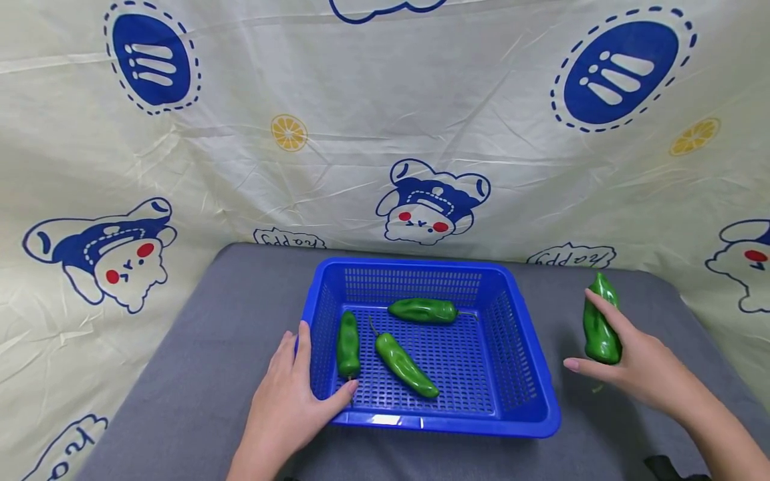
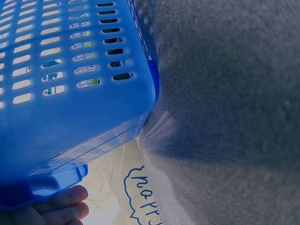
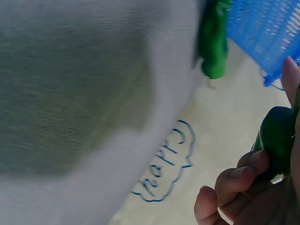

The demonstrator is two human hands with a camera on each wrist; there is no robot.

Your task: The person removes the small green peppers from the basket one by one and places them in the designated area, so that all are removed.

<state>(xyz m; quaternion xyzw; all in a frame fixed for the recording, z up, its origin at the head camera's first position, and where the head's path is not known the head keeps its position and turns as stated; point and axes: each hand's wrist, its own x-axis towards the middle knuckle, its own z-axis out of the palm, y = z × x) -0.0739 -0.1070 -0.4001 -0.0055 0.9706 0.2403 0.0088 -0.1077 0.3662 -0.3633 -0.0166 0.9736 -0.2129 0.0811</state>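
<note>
A blue plastic basket [image 1: 529,354] stands on the grey cloth with three green peppers inside: one upright along the left side [image 1: 347,344], one slanting in the middle [image 1: 406,366], one lying crosswise at the back [image 1: 424,310]. My left hand [image 1: 295,394] grips the basket's front left corner, thumb over the rim near a pepper's stem; its fingertips show beside the rim in the left wrist view. Right of the basket, my right hand [image 1: 637,364] holds a green pepper [image 3: 276,136], fingers curled around it. Another green pepper [image 3: 213,42] shows beyond in the right wrist view.
Grey cloth [image 1: 234,321] covers the table around the basket. A pale printed sheet [image 1: 337,80] hangs behind and at both sides. Near the right forearm at the front edge lies a small black object [image 1: 664,467], cut off by the frame.
</note>
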